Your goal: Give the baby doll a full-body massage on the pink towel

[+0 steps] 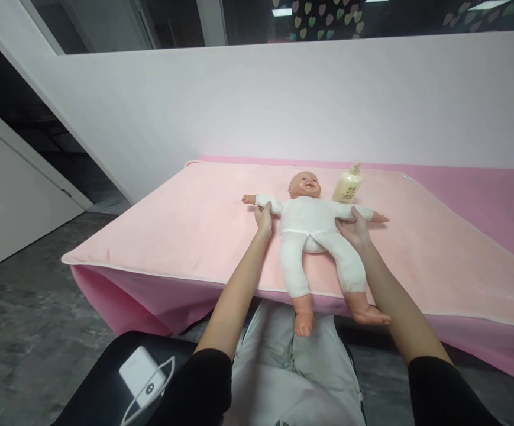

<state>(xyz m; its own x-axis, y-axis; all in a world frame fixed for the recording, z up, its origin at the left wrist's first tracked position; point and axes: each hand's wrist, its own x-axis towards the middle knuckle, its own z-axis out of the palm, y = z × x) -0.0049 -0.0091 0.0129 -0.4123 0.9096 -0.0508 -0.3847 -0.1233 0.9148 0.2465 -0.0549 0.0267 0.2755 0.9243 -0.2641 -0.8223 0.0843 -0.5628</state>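
Observation:
A baby doll [309, 214] with a white cloth body lies on its back on the pink blanket [186, 219], arms spread sideways. Its head points to the wall, and its feet stick out past the table's near edge. My left hand [264, 219] is closed around the doll's arm on the left side, thumb on top. On the other side, my right hand [355, 229] grips the doll's other arm, thumb above and fingers underneath. Just beyond that arm stands a pale yellow pump bottle [348, 184], its base hidden by the arm.
A darker pink cloth [496, 201] covers the table under the blanket. Behind it rises a white wall [283, 100] with windows above. At lower left, a white device with a cable [144, 376] rests on a black seat [106, 355]. A door [17, 189] is at far left.

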